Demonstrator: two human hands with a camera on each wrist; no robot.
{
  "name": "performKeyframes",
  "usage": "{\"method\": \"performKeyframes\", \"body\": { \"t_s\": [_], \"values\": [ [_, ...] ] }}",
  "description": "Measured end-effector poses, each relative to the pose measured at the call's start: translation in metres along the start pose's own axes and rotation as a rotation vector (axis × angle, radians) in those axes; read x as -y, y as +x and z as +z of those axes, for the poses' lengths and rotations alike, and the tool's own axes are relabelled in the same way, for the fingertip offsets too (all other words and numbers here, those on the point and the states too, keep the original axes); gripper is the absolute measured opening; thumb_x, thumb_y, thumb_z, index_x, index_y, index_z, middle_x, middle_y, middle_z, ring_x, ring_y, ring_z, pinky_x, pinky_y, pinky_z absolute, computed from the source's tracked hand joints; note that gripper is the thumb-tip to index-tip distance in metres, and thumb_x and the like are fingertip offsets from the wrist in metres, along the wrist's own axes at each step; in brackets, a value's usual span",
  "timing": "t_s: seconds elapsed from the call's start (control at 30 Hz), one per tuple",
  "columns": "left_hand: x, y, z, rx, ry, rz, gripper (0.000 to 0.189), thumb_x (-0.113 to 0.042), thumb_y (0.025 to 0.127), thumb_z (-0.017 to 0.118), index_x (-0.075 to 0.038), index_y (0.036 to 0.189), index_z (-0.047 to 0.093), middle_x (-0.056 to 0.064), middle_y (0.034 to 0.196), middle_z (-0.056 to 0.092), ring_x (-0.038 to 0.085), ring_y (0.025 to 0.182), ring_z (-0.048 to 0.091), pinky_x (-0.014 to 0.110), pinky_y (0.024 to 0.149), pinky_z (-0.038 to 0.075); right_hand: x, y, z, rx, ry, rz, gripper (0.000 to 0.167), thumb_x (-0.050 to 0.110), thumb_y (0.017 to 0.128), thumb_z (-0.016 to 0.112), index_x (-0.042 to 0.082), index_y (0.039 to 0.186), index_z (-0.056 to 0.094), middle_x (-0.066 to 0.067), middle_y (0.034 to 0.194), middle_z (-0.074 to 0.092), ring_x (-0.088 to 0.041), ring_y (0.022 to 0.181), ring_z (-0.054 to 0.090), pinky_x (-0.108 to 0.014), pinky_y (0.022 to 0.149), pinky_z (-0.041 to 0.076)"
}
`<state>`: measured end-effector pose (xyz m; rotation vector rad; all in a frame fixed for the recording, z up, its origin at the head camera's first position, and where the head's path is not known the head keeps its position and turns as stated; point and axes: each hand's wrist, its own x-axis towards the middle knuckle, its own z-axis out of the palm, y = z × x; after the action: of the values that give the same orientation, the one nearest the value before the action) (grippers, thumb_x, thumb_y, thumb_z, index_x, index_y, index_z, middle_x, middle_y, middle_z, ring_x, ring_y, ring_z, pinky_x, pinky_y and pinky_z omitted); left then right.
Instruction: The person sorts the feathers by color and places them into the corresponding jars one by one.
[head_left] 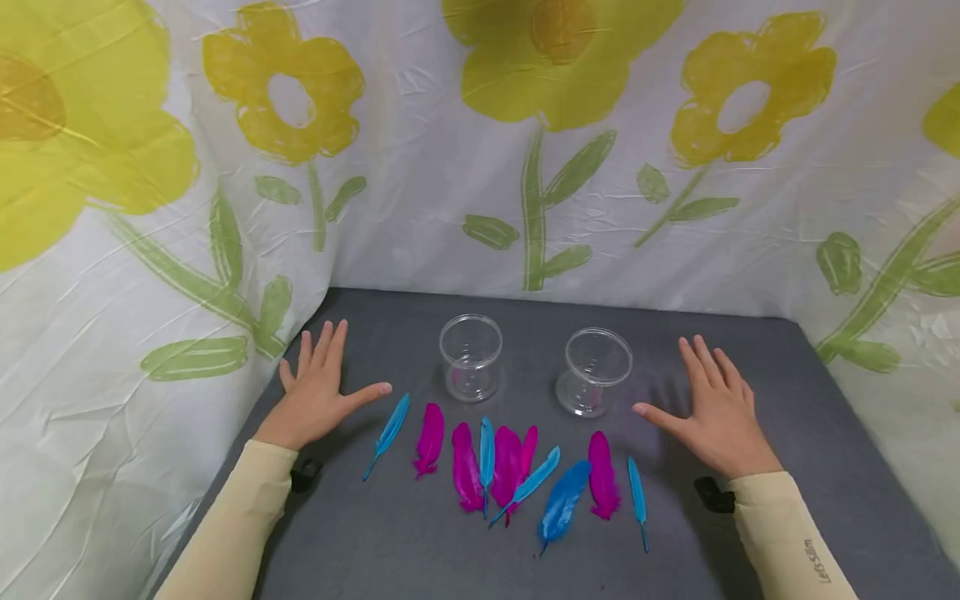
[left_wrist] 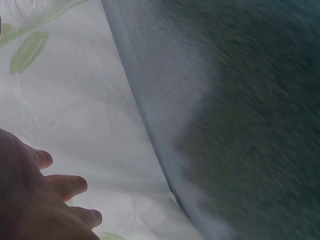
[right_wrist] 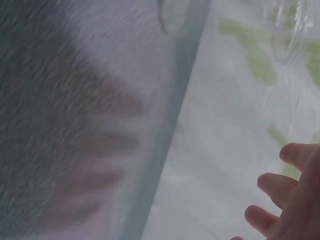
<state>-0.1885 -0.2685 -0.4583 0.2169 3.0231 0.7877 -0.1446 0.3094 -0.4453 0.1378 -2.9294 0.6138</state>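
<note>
While the left hand (head_left: 311, 400) and right hand (head_left: 716, 421) are spread and empty in the head view, handling looks not yet begun. Pink feathers (head_left: 431, 440) and blue feathers (head_left: 564, 504) lie between them; lifting one probably calls for a fine pinch. Beyond, left cup (head_left: 471, 367) and right cup (head_left: 588, 383): clear, no feather made out inside; pink tint possibly reflection. Left wrist view: digits apart, nothing gripped. Right wrist view: likewise.

magenta feathers (head_left: 466, 467), blue feathers (head_left: 565, 504), clear cups (head_left: 471, 358) behind
</note>
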Motion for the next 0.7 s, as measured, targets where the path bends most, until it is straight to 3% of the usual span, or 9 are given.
{"method": "performKeyframes", "body": {
  "t_s": [0.37,0.5,0.7],
  "values": [
    [-0.028,0.018,0.01,0.016,-0.036,0.061,0.126,-0.085,0.089,0.064,-0.034,0.172,-0.015,-0.003,0.182,-0.017,0.038,0.167,-0.025,0.086,0.121,-0.009,0.045,-0.001,-0.003,-0.059,0.03,-0.112,0.123,0.069,0.086,0.081,0.022,0.176,0.011,-0.011,0.184,0.009,-0.047,0.167,0.008,-0.085,0.119,0.012],
    [-0.042,0.025,0.015,0.033,-0.051,0.093,0.125,-0.086,0.088,0.064,-0.039,0.169,-0.018,-0.008,0.182,-0.015,0.035,0.169,-0.021,0.085,0.123,-0.006,0.067,-0.002,-0.001,-0.065,0.045,-0.154,0.122,0.069,0.085,0.082,0.023,0.175,0.014,-0.008,0.184,0.011,-0.045,0.167,0.009,-0.084,0.12,0.013],
    [-0.06,0.033,0.02,0.042,-0.093,0.147,0.126,-0.086,0.087,0.066,-0.036,0.172,-0.013,-0.009,0.183,-0.009,0.033,0.171,-0.014,0.082,0.126,-0.004,0.102,-0.003,0.008,-0.063,0.037,-0.229,0.122,0.07,0.083,0.083,0.025,0.175,0.017,-0.007,0.183,0.015,-0.041,0.168,0.01,-0.079,0.122,0.015]
  ]
}}
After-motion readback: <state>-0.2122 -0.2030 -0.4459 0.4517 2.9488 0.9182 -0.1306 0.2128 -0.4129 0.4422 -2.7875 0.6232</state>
